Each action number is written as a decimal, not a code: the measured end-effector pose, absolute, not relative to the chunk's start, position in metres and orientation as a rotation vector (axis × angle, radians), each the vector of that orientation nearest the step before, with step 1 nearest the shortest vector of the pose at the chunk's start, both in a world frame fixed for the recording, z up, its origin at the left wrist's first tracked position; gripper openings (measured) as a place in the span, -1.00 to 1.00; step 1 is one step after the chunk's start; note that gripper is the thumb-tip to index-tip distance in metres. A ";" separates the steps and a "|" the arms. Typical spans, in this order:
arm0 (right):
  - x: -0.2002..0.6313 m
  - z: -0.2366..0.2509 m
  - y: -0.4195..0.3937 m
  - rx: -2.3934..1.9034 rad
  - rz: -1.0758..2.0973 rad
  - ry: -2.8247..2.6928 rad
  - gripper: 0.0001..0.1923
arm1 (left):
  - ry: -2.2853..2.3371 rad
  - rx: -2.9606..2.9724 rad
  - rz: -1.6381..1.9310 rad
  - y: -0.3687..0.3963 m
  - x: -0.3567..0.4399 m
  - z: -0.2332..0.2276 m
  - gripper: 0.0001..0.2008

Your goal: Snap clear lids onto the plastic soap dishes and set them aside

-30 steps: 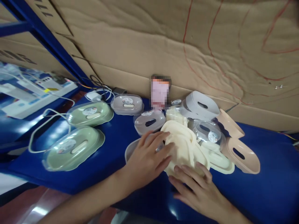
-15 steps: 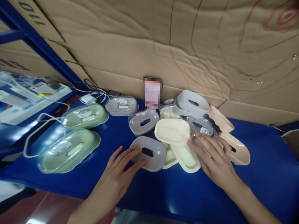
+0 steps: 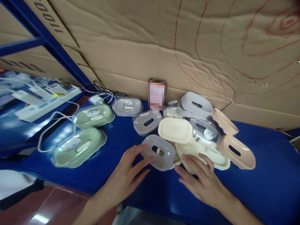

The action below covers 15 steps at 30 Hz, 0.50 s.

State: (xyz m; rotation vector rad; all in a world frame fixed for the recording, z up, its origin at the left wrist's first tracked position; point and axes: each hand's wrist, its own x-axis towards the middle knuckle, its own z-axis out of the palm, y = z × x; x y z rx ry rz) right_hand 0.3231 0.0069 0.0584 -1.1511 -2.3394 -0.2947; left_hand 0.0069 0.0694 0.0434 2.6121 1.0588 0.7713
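My left hand (image 3: 132,167) is open, its fingers spread, two fingertips on the left side of a grey oval plastic piece (image 3: 167,157) with a slot. Something pale shows through the slot. My right hand (image 3: 202,178) is also open, fingers apart and curved over the front of a cream oval tray (image 3: 185,147); whether it touches is unclear. Another cream tray (image 3: 175,129) lies on top behind the grey piece. To the right of it are a cream piece (image 3: 217,156) and a grey piece under a clear cover (image 3: 203,128).
Green pieces under clear covers (image 3: 79,147) sit left on the blue table (image 3: 131,206). Behind are a covered grey piece (image 3: 127,106), a grey slotted piece (image 3: 197,104) and a phone (image 3: 157,93). Peach slotted pieces (image 3: 246,153) lie right. A power strip (image 3: 30,114) with white cables stands far left.
My right hand has drawn left and nearer, away from the pieces at the right, uncovering a cream piece there. The grey piece under my left fingers has shifted slightly right. The view moved a little.
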 end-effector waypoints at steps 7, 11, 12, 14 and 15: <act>0.323 0.053 0.005 -1.145 -0.268 -2.341 -0.62 | 1.672 2.590 0.653 0.098 -0.058 0.065 -0.51; 0.323 0.054 0.004 -1.135 -0.246 -2.344 -0.60 | 2.259 2.429 0.281 0.106 -0.087 0.068 -0.43; 0.322 0.054 0.003 -1.129 -0.234 -2.342 -0.61 | 2.298 2.411 0.262 0.103 -0.089 0.067 -0.42; 0.320 0.054 0.003 -1.117 -0.211 -2.344 -0.62 | 2.296 2.412 0.272 0.092 -0.087 0.064 -0.41; 0.319 0.053 0.003 -1.110 -0.203 -2.348 -0.62 | 2.281 2.426 0.282 0.087 -0.084 0.063 -0.42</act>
